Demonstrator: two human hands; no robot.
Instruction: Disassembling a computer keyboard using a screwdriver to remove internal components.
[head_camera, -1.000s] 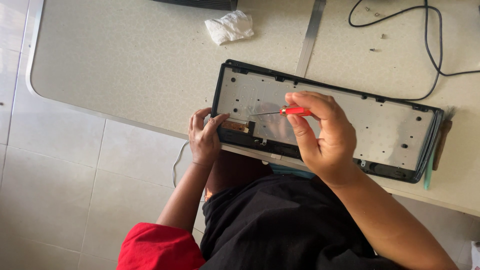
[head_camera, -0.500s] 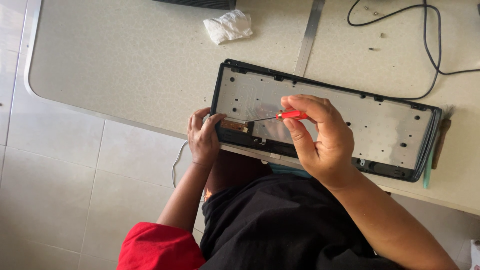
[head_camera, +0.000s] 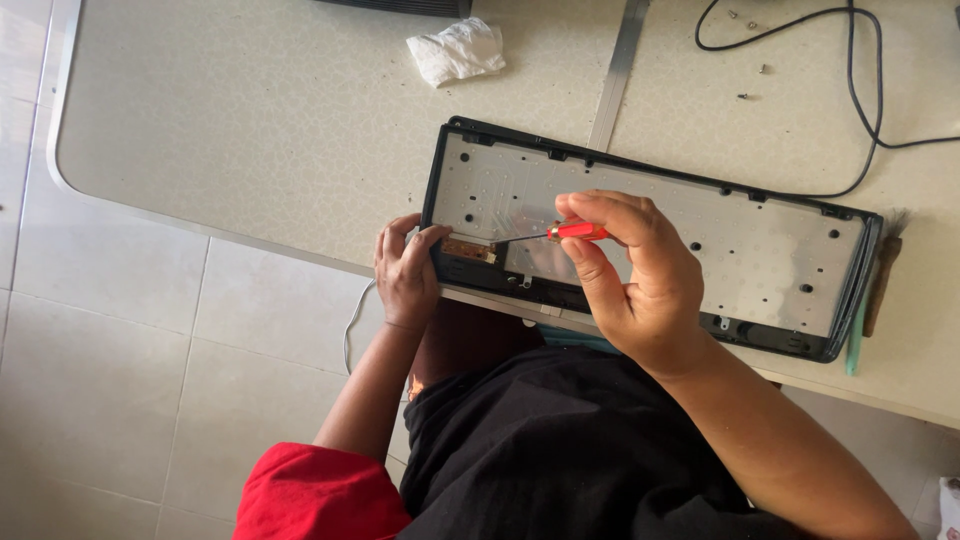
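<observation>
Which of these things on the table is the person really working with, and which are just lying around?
In use: opened keyboard, red screwdriver, small circuit board, left hand, right hand.

Lying about: crumpled tissue, black cable, loose screws, brush.

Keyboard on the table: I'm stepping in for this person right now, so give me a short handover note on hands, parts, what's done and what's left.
Left hand: steadies the left end of the opened keyboard, fingers by the small brown circuit board.
Right hand: holds a red-handled screwdriver, tip at that board.
Keyboard lies at the table's near edge, its cable running off behind.
Done: cover is off, inner sheet bare; a few loose screws lie at the far side.
Left: the board remains in place. A crumpled tissue and a brush are close by.
</observation>
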